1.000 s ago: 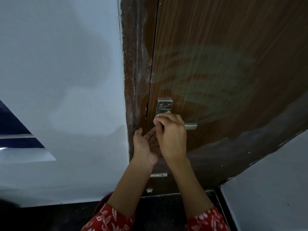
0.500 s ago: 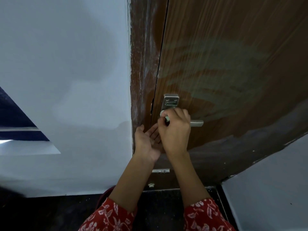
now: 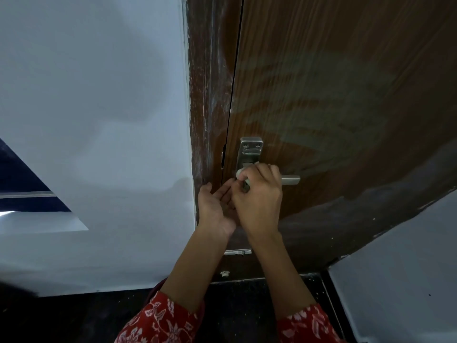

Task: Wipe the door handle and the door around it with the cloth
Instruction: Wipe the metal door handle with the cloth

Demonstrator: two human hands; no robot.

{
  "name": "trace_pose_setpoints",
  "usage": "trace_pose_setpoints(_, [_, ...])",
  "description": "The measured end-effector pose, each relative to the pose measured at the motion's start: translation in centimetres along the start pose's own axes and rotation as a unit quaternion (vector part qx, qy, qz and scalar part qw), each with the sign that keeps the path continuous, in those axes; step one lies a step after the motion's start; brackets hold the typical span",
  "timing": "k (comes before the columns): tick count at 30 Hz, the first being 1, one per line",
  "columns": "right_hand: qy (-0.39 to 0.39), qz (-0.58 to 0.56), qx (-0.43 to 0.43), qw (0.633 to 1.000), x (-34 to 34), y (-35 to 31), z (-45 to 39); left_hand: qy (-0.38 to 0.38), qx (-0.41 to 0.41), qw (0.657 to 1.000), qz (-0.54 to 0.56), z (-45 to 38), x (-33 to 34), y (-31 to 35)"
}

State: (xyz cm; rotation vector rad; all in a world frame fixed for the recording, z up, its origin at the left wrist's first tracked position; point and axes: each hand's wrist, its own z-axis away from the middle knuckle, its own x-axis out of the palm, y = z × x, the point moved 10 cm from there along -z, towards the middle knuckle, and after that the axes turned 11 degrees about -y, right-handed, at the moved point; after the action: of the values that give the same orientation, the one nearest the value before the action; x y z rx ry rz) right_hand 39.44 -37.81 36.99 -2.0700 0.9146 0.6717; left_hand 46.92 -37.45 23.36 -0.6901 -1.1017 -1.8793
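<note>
Two red floral-print sleeves [image 3: 160, 320] sit nearest the camera, forearms reaching up to the lock. Left hand [image 3: 215, 209] lies palm-up with fingers straight and relaxed, holding nothing, just beside the right. Right hand [image 3: 259, 196] has its fingers curled round a small pale cloth [image 3: 240, 174], pressed on the brushed-metal lever handle [image 3: 288, 180] where it meets the steel backplate [image 3: 249, 151]. Beyond, the brown wood-grain door [image 3: 346, 82] shows cloudy wipe streaks. Handle wiping seems underway; next probably calls for sliding along the lever toward its free end.
</note>
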Motion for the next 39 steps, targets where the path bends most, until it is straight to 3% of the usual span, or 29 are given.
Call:
trace_pose_setpoints(9, [-0.02, 0.008, 0.012, 1.0, 0.4, -0.1, -1.6, 0.003, 0.026, 1.0, 0.005, -0.3, -0.2, 0.6])
trace_pose_setpoints(14, [0.008, -0.002, -0.004, 1.0, -0.7, -0.3, 0.8, 0.014, 0.023, 1.0, 0.003, -0.1, -0.5, 0.5])
trace_pose_setpoints(20, [-0.026, 0.021, -0.027, 0.999, 0.5, -0.1, -0.5, 0.009, 0.016, 1.0, 0.008, -0.1, -0.4, 0.1])
trace_pose_setpoints(24, [0.026, 0.003, -0.072, 0.997, -0.2, 0.3, 1.6, 0.008, 0.016, 1.0, 0.014, -0.1, -0.5, 0.0])
trace_pose_setpoints(29, [0.117, -0.132, 0.016, 0.984, -1.5, 3.5, 3.6, 0.007, 0.035, 0.999, 0.02, -0.2, -1.0, 1.0])
trace_pose_setpoints(31, [0.121, -0.139, 0.022, 0.983, -1.1, 3.2, 3.6, 0.009, 0.038, 0.999, 0.021, -0.3, -1.3, 1.3])
trace_pose_setpoints(36, [0.079, -0.068, -0.055, 0.993, 0.1, 1.2, 3.4, 0.013, 0.043, 0.999, 0.023, -0.3, -1.7, 1.9])
trace_pose_setpoints(39, [0.121, -0.135, 0.015, 0.983, -1.1, 3.8, 3.8, 0.012, 0.049, 0.999, 0.02, -0.1, -1.9, 2.3])
